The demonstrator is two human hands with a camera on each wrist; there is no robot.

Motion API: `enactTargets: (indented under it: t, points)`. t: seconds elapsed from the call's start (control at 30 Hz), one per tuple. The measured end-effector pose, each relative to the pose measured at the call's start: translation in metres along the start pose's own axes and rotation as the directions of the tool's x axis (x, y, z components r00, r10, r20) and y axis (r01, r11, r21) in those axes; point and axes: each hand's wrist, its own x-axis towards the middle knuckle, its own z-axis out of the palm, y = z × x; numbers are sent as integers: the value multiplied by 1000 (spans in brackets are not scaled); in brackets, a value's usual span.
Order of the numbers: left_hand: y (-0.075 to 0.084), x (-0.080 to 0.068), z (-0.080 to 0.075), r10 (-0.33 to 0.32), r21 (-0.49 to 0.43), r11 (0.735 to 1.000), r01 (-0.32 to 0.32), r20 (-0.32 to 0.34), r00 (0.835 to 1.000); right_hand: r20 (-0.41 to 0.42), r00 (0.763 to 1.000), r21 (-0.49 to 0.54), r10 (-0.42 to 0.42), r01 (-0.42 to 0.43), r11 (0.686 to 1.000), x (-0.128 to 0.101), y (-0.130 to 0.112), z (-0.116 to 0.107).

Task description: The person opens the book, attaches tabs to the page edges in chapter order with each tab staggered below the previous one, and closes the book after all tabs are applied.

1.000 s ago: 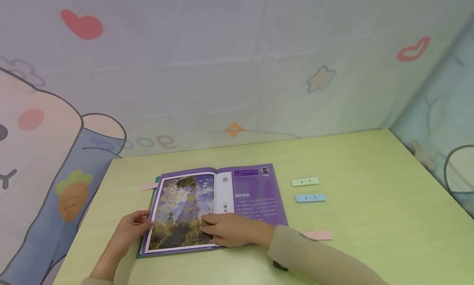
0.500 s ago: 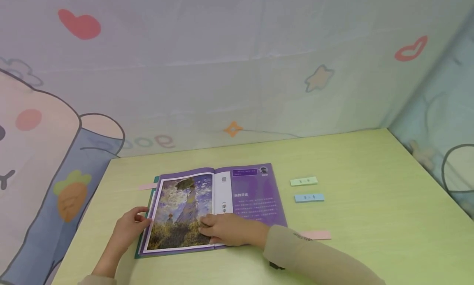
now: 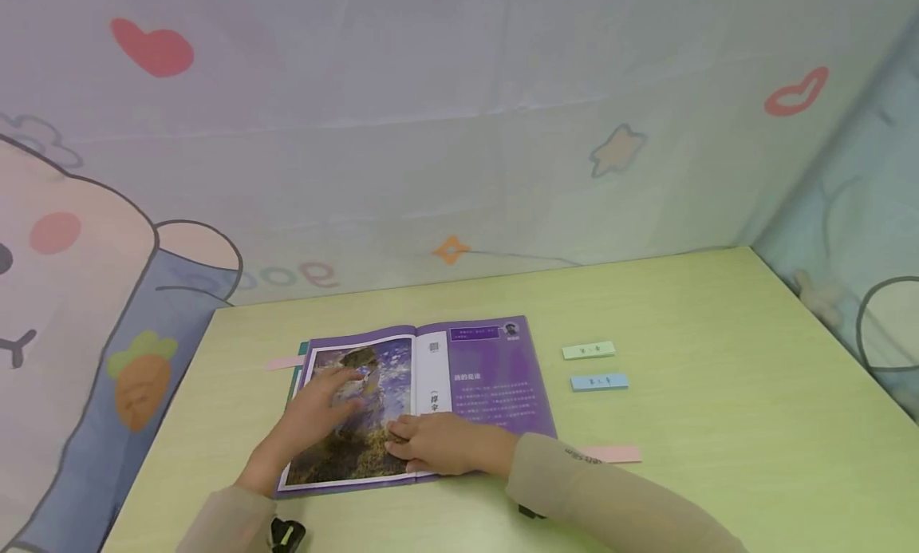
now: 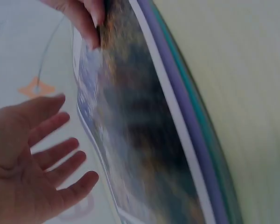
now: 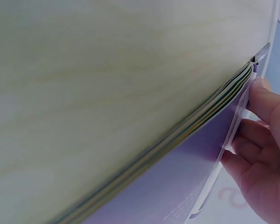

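An open book (image 3: 495,369) lies on the table, its left page carrying a painting (image 3: 391,369) of a figure with a parasol, its right page purple with white print. My left hand (image 3: 316,409) is over the painting page, fingers spread and holding nothing; the left wrist view shows its fingers apart above the page. Near the spine, my right hand (image 3: 451,444) rests on the book's lower part, fingertips on the painting page. In the right wrist view, that hand (image 5: 266,149) is at the spine with fingers fairly straight. A pink strip (image 3: 285,363) sticks out from the book's left edge.
Right of the book lie a pale green labelled strip (image 3: 589,350) and a blue one (image 3: 599,382). Another pink strip (image 3: 617,455) shows beyond the right sleeve (image 3: 567,481). A printed cloth backdrop (image 3: 502,178) rises behind the table (image 3: 718,393).
My left hand has left the book's left edge and moved right and up, onto the painting page, its fingers spreading. The right hand stays almost in place near the spine.
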Motion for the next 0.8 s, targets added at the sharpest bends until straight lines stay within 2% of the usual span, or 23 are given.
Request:
enactTargets:
  t: [0.1,0.17,0.23,0.43,0.8]
  points:
    - [8,14,12,134,21,991,-135,63,989,6,1000,15,13,-13,1000,0,1,-1]
    - [11,22,19,192,37,980,-196,99,976,11,1000,28,17,-17,999,1,1,-1]
    - [14,27,25,219,51,973,-226,124,968,11,1000,35,12,-12,999,1,0,-1]
    - [24,36,34,250,115,956,-269,155,956,13,1000,24,-1,1,1000,2,1,-1]
    - [31,40,34,209,138,961,-241,215,954,14,1000,42,4,-5,999,1,2,-2]
